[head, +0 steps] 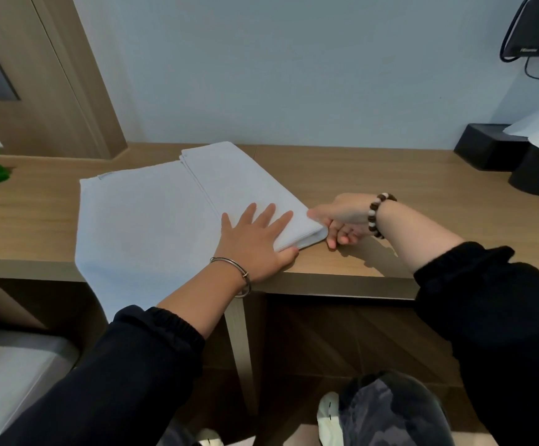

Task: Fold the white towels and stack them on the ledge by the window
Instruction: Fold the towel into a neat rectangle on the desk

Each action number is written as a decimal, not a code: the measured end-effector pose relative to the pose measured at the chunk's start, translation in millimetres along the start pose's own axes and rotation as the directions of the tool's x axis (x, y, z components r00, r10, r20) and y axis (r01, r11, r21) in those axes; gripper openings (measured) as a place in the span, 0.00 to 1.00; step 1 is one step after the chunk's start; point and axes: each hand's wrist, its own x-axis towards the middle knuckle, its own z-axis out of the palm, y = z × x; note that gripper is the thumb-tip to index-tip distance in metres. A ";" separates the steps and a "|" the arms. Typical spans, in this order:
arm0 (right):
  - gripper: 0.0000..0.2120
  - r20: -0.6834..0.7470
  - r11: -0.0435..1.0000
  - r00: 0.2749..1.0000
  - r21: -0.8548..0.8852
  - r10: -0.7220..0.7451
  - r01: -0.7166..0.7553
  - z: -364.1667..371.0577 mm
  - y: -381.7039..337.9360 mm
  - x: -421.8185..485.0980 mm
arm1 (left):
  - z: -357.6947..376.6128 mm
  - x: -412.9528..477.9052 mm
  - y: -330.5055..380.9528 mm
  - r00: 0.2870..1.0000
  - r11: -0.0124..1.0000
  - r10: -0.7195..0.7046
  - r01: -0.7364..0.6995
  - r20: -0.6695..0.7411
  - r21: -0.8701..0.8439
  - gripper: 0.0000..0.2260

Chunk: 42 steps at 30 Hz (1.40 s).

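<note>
On the desk in the head view, the towel lies spread, its near end hanging over the front edge, its right side folded over. The left hand presses flat on the fold, fingers straight. The right hand pinches the fold's near corner, fingers curled.

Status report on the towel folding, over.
Left hand flat on towel, pressing the fold. Right hand pinching folded near corner. Part folded on desk, left side draping over front edge. Black box far right, well clear.
</note>
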 end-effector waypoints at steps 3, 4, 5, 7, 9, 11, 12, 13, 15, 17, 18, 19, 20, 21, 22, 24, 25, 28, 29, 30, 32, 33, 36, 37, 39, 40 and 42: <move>0.23 0.100 1.000 0.995 -0.008 -0.013 0.014 -6.6 -0.7 3.3 | 0.1 1.1 0.2 1.000 1.000 -0.001 0.001 0.005 0.000 0.31; 0.23 0.126 1.000 0.992 0.000 -0.012 0.012 -7.2 -0.5 3.9 | -0.2 1.6 0.3 1.000 1.000 -0.002 0.002 0.006 0.003 0.31; 0.22 0.138 1.000 0.990 0.013 -0.011 0.010 -7.2 0.4 5.0 | -0.6 1.9 0.5 1.000 1.000 -0.003 0.003 0.010 0.005 0.31; 0.20 0.123 0.999 0.992 0.050 -0.014 0.008 -4.8 2.8 6.5 | -1.6 1.6 0.8 1.000 1.000 -0.005 0.004 0.027 0.004 0.31; 0.17 0.060 0.998 0.998 0.056 -0.015 0.012 -0.6 4.8 7.0 | -2.9 0.2 0.2 0.999 1.000 -0.002 0.002 0.039 0.003 0.32; 0.17 -0.047 0.999 0.999 -0.043 -0.015 0.013 4.6 3.9 7.5 | -4.6 -2.7 -0.7 0.999 1.000 0.007 -0.007 0.046 0.000 0.32; 0.19 -0.112 0.992 0.994 -0.126 -0.017 0.003 7.7 2.1 7.6 | -5.4 -5.0 -1.6 0.999 1.000 0.014 -0.014 0.047 -0.005 0.32; 0.21 -0.173 0.978 0.985 -0.206 -0.019 -0.017 10.9 0.2 8.1 | -6.2 -8.0 -3.1 0.999 1.000 0.023 -0.022 0.046 -0.015 0.32; 0.23 -0.267 0.949 0.963 -0.307 -0.021 -0.065 15.6 -2.3 9.3 | -8.3 -15.1 -9.9 0.998 0.998 0.041 -0.039 0.047 -0.046 0.32; 0.23 -0.340 0.919 0.940 -0.381 -0.041 -0.098 15.4 -1.5 9.2 | -11.3 -23.1 -19.7 0.996 0.996 0.055 -0.049 0.075 -0.077 0.34; 0.23 -0.381 0.898 0.922 -0.426 -0.065 -0.113 13.0 0.1 9.1 | -12.9 -26.9 -23.8 0.994 0.995 0.059 -0.051 0.096 -0.083 0.35; 0.22 -0.432 0.874 0.897 -0.468 -0.094 -0.134 9.4 2.0 9.0 | -14.9 -29.2 -25.6 0.991 0.995 0.066 -0.056 0.116 -0.084 0.36; 0.20 -0.489 0.849 0.863 -0.504 -0.127 -0.161 6.2 2.5 8.3 | -17.8 -29.2 -23.8 0.988 0.995 0.074 -0.063 0.133 -0.083 0.37; 0.18 -0.546 0.819 0.822 -0.540 -0.166 -0.193 4.0 1.5 7.5 | -21.2 -27.1 -18.3 0.986 0.994 0.076 -0.064 0.150 -0.086 0.37; 0.15 -0.592 0.780 0.777 -0.582 -0.213 -0.230 3.0 -1.2 7.3 | -24.1 -22.9 -10.1 0.984 0.994 0.071 -0.057 0.166 -0.089 0.37; 0.08 -0.649 0.728 0.692 -0.633 -0.315 -0.263 5.2 -10.5 6.9 | -28.7 -12.3 11.2 0.980 0.996 0.055 -0.040 0.189 -0.082 0.37; 0.08 -0.654 0.733 0.675 -0.635 -0.343 -0.244 6.4 -15.2 8.4 | -30.8 -7.7 20.8 0.982 0.995 0.060 -0.046 0.178 -0.083 0.33; 0.08 -0.537 0.802 0.773 -0.594 -0.337 -0.063 10.7 -22.7 10.2 | -36.1 1.8 27.1 0.995 0.957 0.074 -0.053 0.064 -0.285 0.14; 0.11 -0.467 0.795 0.819 -0.606 -0.335 -0.020 12.6 -21.0 10.5 | -38.3 4.6 20.4 0.998 0.918 0.034 -0.012 0.049 -0.396 0.11; 0.14 -0.401 0.765 0.852 -0.644 -0.336 -0.002 15.5 -17.3 10.8 | -40.6 7.4 10.5 0.999 0.884 -0.031 0.048 0.045 -0.465 0.12; 0.22 -0.337 0.692 0.876 -0.722 -0.346 -0.004 20.9 -7.5 12.0 | -42.8 13.9 -16.6 0.987 0.905 -0.156 0.161 0.044 -0.393 0.14; 0.23 -0.336 0.697 0.877 -0.717 -0.343 -0.002 22.1 -2.8 12.8 | -42.0 16.6 -31.7 0.975 0.934 -0.215 0.220 0.048 -0.281 0.14; 0.21 -0.361 0.720 0.878 -0.693 -0.314 -0.027 12.1 4.4 14.0 | -40.5 19.4 -63.6 0.936 0.946 -0.323 0.316 0.139 0.076 0.16; 0.20 -0.377 0.696 0.877 -0.714 -0.298 -0.071 4.2 5.9 15.0 | -41.5 20.1 -66.1 0.937 0.950 -0.311 0.299 0.160 0.092 0.17; 0.20 -0.472 0.623 0.844 -0.748 -0.255 -0.230 -13.5 8.6 18.9 | -48.8 20.1 -54.9 0.950 0.962 -0.272 0.273 0.153 0.012 0.16; 0.21 -0.530 0.576 0.817 -0.749 -0.225 -0.328 -21.6 10.1 21.3 | -52.5 20.2 -43.5 0.961 0.969 -0.238 0.244 0.143 -0.025 0.15; 0.25 -0.609 0.536 0.774 -0.718 -0.176 -0.443 -34.3 10.3 28.1 | -55.4 20.7 -15.1 0.975 0.980 -0.168 0.181 0.143 -0.078 0.14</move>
